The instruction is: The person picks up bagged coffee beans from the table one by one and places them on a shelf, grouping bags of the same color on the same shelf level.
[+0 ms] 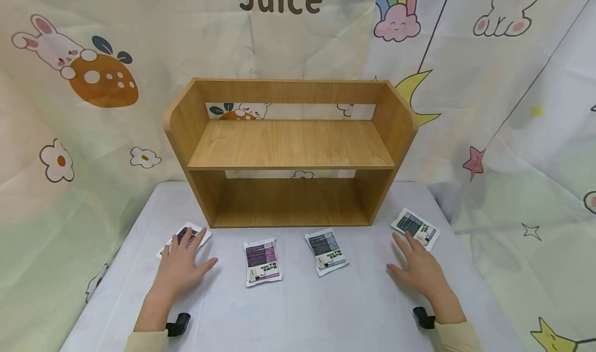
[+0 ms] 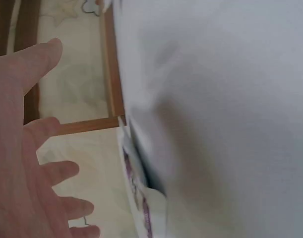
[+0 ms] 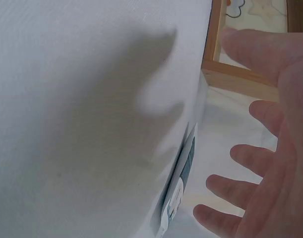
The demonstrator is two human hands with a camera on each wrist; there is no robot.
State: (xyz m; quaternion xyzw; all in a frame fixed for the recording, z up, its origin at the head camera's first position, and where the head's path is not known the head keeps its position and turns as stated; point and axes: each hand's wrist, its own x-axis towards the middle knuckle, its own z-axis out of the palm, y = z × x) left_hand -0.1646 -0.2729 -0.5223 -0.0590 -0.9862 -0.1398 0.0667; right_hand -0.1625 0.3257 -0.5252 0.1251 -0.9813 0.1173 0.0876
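Spread fingers mark my left hand [image 1: 180,268], held over a white pouch with a purple label [image 1: 164,249] at the table's left; the left wrist view shows that pouch [image 2: 147,210] lying below the fingers, apart from them. A second purple-labelled pouch [image 1: 263,262] lies left of centre. Right of centre is a pouch with a dark blue-grey label [image 1: 327,251]. Another blue-grey pouch [image 1: 416,229] lies at the right, beside the fingertips of my right hand [image 1: 419,269]. In the right wrist view, a gap separates those fingers from the pouch [image 3: 177,191]. Neither hand holds anything.
A two-tier wooden shelf [image 1: 291,145] stands at the back of the white-covered table [image 1: 298,316], behind the pouches. Its two side panels slope outward at the top. A cartoon-printed cloth [image 1: 186,46] hangs behind and around the table.
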